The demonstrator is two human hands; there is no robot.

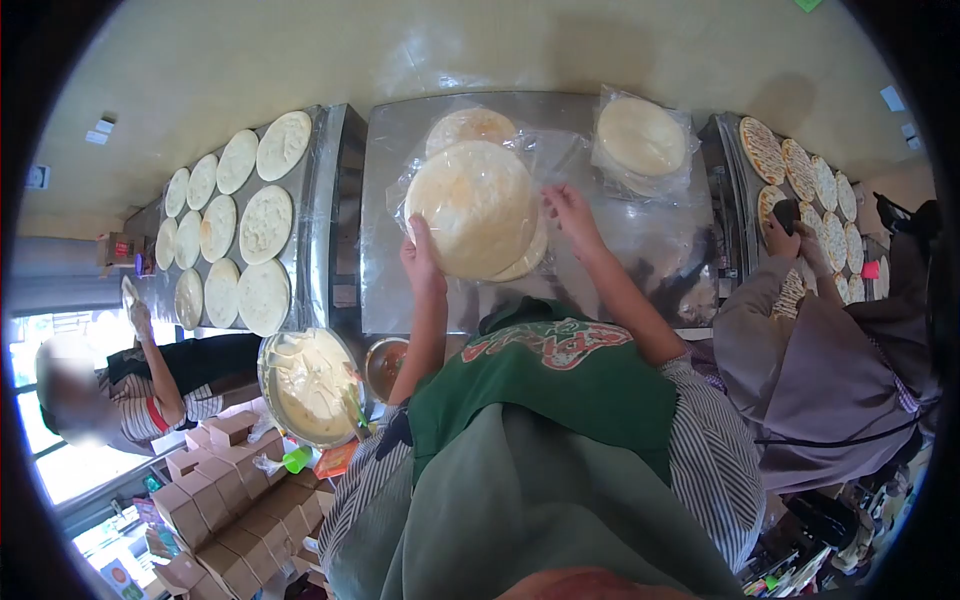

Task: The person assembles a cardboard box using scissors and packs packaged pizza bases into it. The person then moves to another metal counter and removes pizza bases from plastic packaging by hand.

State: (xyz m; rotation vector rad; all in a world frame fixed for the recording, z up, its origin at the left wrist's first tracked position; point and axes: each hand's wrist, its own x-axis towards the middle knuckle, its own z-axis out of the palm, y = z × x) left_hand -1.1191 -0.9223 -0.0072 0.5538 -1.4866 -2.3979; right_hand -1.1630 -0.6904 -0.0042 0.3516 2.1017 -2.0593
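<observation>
My left hand (423,258) grips the lower left edge of a large round flatbread (470,205) in clear plastic, thumb on top. Under it the edge of another flatbread (528,262) shows at the lower right. A further round flatbread (470,128) lies partly covered behind it on the metal table (630,255). My right hand (568,212) is raised just right of the bag, its fingers curled together near the plastic; whether they pinch the film is too small to tell. More bagged flatbreads (641,137) lie at the table's back right.
Round breads (265,224) cover a left table. Topped rounds (763,150) lie on a right table, where a person (800,330) works. Another person (155,385) stands at far left. A bowl of cream-coloured mixture (312,385), a smaller bowl (385,368) and cardboard boxes (215,490) are at lower left.
</observation>
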